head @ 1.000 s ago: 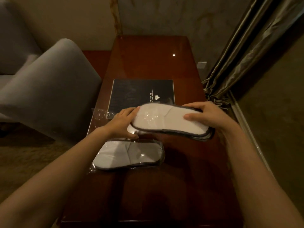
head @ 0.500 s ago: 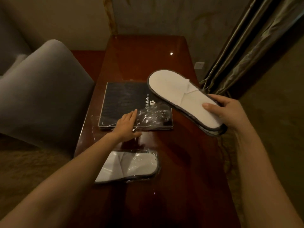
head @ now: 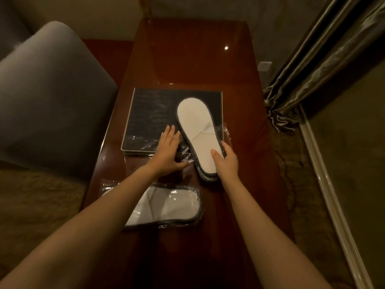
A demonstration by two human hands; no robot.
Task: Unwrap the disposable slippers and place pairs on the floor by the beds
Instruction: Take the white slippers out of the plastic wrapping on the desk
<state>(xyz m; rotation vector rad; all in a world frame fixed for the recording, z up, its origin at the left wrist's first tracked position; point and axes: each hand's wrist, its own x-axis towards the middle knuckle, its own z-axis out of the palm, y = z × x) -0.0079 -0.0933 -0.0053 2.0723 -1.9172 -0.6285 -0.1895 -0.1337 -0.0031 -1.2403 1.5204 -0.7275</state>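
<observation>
My right hand grips the near end of an unwrapped pair of white slippers with dark trim, stacked flat and angled over the black folder. My left hand lies flat, fingers spread, on the empty clear plastic wrapper spread across the folder's front edge and the table. A second pair of white slippers, still in clear plastic, lies on the table nearer me, partly hidden by my left forearm.
A glossy red-brown wooden table holds a black folder. A grey upholstered chair stands close on the left. Curtains hang at the right, with carpet floor below and a wall behind the table.
The wrapper came off the slippers. My left hand pressed it down on the folder. My right hand swung the bare pair out to the right, then brought it back over the folder.
</observation>
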